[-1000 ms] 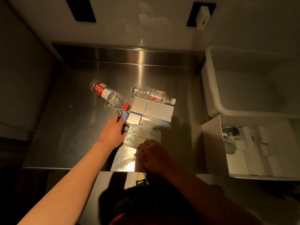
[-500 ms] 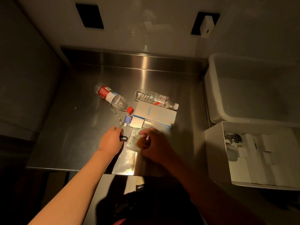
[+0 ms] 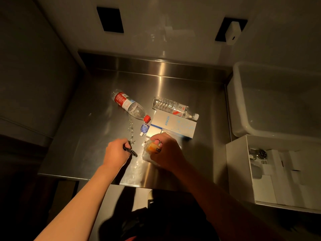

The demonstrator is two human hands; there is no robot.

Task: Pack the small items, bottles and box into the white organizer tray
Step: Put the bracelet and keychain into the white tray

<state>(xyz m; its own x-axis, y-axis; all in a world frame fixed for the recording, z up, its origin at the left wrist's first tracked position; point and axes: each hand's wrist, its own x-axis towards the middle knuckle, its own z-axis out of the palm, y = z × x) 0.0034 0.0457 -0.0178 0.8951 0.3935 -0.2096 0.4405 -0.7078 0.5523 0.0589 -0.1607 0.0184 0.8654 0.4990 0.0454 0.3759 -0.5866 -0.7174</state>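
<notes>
The left hand [image 3: 116, 151] pinched a black bead bracelet [image 3: 130, 151] on the steel counter [image 3: 83, 136], its grip clamped on the beads. The right hand [image 3: 165, 152] held its grip closed round a clear packet [image 3: 149, 150] with orange contents, just in front of the white Anker box [image 3: 173, 125]. 2 bottles [image 3: 130, 106] lay behind that box. The white organizer tray [image 3: 236, 171] stood well right of the box.
</notes>
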